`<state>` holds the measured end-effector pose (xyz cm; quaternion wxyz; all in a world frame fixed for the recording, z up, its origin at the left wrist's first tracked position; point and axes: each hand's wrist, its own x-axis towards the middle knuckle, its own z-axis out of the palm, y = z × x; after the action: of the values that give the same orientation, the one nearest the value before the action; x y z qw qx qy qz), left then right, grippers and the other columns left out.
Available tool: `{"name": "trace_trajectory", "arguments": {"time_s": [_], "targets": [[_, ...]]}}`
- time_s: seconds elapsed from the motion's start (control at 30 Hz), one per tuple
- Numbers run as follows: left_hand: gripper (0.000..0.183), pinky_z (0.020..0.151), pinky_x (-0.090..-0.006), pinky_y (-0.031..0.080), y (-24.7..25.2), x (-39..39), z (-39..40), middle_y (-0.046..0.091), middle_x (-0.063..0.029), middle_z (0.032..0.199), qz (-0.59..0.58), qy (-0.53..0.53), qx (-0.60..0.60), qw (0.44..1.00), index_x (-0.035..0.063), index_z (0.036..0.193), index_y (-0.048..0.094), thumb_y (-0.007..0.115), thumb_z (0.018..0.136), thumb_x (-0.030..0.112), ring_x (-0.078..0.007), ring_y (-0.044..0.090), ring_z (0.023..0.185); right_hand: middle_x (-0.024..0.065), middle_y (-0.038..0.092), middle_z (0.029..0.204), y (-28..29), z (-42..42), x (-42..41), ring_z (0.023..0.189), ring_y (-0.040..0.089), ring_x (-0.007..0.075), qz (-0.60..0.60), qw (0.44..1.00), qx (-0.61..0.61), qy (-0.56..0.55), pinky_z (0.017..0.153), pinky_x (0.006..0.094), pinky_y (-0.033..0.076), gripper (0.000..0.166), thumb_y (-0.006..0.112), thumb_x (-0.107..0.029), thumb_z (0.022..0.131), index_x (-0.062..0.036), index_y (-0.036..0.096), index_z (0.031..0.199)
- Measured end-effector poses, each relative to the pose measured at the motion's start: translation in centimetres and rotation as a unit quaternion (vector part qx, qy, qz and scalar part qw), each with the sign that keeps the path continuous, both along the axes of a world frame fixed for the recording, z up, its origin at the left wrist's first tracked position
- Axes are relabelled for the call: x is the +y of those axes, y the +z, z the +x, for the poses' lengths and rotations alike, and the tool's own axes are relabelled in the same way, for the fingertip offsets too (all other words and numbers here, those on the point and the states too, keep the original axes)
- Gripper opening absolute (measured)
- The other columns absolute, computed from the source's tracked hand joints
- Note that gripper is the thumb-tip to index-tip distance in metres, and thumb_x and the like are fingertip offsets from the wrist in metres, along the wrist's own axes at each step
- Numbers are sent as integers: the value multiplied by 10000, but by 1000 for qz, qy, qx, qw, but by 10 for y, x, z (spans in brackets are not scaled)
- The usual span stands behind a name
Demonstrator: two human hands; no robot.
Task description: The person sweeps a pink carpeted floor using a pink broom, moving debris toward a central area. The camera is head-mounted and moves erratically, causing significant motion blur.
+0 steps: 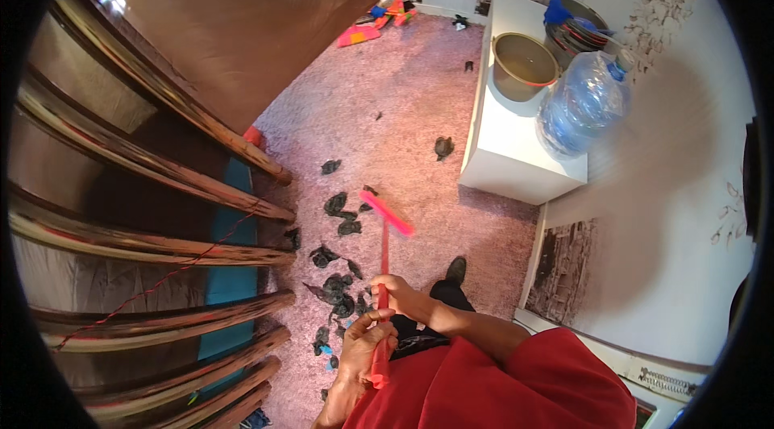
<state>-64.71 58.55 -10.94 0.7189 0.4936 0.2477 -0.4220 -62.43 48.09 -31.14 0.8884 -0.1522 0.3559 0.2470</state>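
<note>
A long-handled brush with a red handle [384, 253] and a bright pink head [387, 213] stretches away from me, its head over the pink carpet [417, 90]. My right hand [396, 299] grips the handle farther up. Nearer my body, my left hand [366, 341] is closed round the same handle near its end. Dark crumpled scraps [338, 293] lie scattered on the carpet left of the brush, with small blue bits [326, 350] among them. A separate dark clump [444, 148] lies beyond the brush head, near the white cabinet.
A white cabinet [520, 172] at right carries a bucket [514, 81], stacked dark pans [574, 36] and a large clear plastic bottle [580, 105]. Wooden rails [181, 238] and brown sheeting [242, 18] border the left. Colourful items [358, 36] lie at the far end. My shoe [457, 270] is on the carpet.
</note>
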Motion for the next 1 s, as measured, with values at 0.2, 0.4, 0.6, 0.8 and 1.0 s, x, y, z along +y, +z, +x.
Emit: {"name": "trace_trajectory", "arguments": {"time_s": [0.2,0.4,0.6,0.8,1.0], "targets": [[223,456,-211,458,1,-23,-15,590,-86,703,26,7,-71,997,-5,1030,554,580,809,-20,-133,580,540,-13,410,549,25,24,-8,476,390,137,101,992,-32,70,470,311,345,222,588,-171,761,-137,415,626],[268,435,-222,444,-2,-69,-10,586,-98,702,-6,-2,-53,999,-10,1066,541,586,802,-10,-132,571,543,16,400,559,28,21,-66,495,392,146,-6,997,41,64,492,310,371,198,595,-173,771,-119,450,648],[269,417,-203,424,-11,-126,8,585,-104,721,-16,-76,0,997,-13,1071,547,574,805,17,-123,541,516,7,447,583,-8,-10,-146,524,450,140,-82,993,53,-73,478,290,387,159,566,-148,775,-109,452,671],[266,413,-199,410,-14,-165,12,582,-102,726,-6,-112,-2,994,-22,1065,542,567,803,18,-120,535,513,11,444,583,-33,-26,-190,510,424,138,-49,993,17,-104,493,260,359,170,558,-102,754,-120,435,638],[266,428,-205,421,10,-184,10,583,-98,711,68,-60,-42,995,-24,1055,545,572,792,7,-120,547,525,1,446,569,-33,20,-171,500,426,151,106,993,-16,-46,488,285,373,187,588,-92,734,-133,438,630]]}}
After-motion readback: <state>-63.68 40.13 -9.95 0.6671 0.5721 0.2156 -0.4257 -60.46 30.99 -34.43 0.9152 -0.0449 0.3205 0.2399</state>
